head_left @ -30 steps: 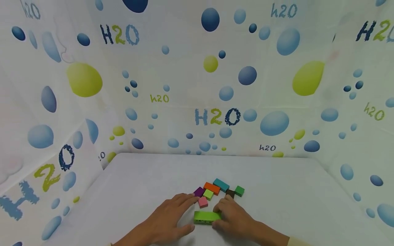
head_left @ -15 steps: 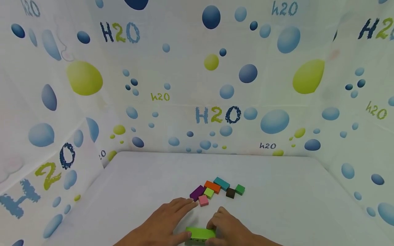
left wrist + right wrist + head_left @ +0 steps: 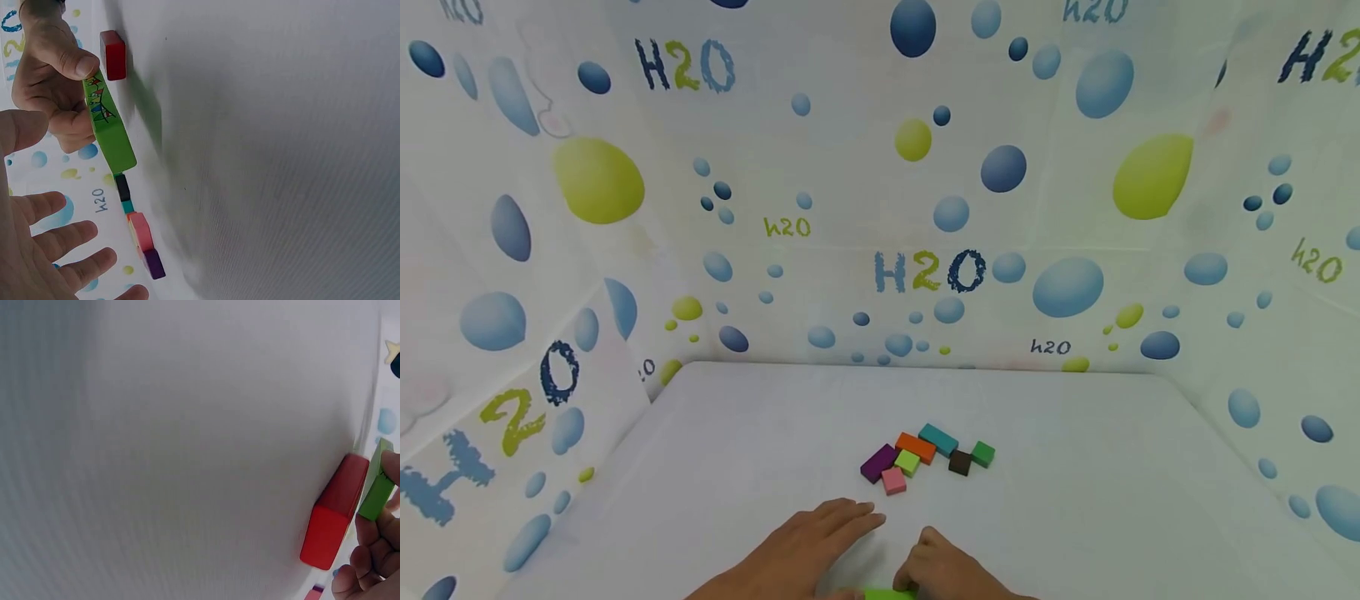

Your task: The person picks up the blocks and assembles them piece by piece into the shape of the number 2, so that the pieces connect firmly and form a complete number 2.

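My right hand (image 3: 951,567) pinches a long green block (image 3: 112,134) with a printed row of little flags, thumb on one side and curled fingers on the other. A shadow lies on the white table beneath that block in the left wrist view. My left hand (image 3: 808,546) has its fingers spread and fairly straight, its thumb close to the green block's end. A red block (image 3: 334,515) rests on the table near the green one. In the head view only a sliver of the green block shows at the bottom edge.
Farther back on the white table (image 3: 737,433) lies a loose cluster: purple (image 3: 878,463), pink (image 3: 893,481), lime (image 3: 907,463), orange (image 3: 916,447), teal (image 3: 938,438), dark brown (image 3: 960,463) and green (image 3: 982,454) blocks. A patterned sheet (image 3: 850,167) hangs behind and at both sides.
My right hand has drawn the green block toward me, to the bottom edge of the head view. My left hand has come back slightly from the purple block.
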Available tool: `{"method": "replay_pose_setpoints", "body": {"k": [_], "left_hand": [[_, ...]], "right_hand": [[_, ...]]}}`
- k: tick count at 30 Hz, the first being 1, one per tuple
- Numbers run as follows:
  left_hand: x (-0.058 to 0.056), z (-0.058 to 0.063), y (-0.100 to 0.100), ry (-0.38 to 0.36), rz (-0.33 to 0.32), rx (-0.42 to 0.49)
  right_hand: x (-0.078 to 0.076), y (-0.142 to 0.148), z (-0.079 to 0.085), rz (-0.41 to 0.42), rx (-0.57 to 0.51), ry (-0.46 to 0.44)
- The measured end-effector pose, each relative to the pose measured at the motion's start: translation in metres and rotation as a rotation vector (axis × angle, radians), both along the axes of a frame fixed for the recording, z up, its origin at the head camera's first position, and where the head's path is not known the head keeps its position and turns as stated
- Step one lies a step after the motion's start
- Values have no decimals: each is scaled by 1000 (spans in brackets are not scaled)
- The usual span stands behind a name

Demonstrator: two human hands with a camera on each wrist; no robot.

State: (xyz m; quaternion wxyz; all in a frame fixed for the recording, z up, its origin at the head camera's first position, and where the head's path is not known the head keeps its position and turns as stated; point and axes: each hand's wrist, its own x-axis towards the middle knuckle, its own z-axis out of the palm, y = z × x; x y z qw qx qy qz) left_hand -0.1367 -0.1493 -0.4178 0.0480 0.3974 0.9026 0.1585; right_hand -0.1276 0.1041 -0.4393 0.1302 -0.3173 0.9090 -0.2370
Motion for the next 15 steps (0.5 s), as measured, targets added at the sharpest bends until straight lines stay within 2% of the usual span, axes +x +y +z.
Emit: {"method": "replay_pose_setpoints", "body": {"k": [5, 12, 15], "left_hand": [[3, -1, 0, 13, -12, -14], [5, 0, -1, 4, -4, -46], [6, 1, -1, -14, 8, -58]], "right_hand": [[5, -2, -8, 62, 15, 64], [1, 10, -24, 265, -22, 284], [-1, 13, -29, 311, -46, 348]]}}
